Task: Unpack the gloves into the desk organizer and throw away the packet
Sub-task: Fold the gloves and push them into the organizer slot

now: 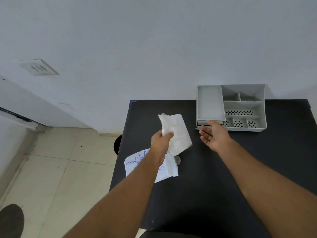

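I am at a black table [223, 169] by a white wall [154, 40]. At the far end of the table, against the wall, sits the grey desk organizer [230, 107]. It has one long box on its left side and six smaller boxes on its right side. Some of the small ones have holes in the bottom. I see nothing inside any of the boxes.

Near the left edge of the table lies the white packet [166, 170] with blue letters. It is flat on the table, and part of it hides under my left arm.

My left hand [161, 141] is squeezed tight on a bunch of thin white gloves [176, 133], holding them up above the packet. My right hand [213, 136] holds nothing, fingers spread, just in front of the organizer's near left corner.
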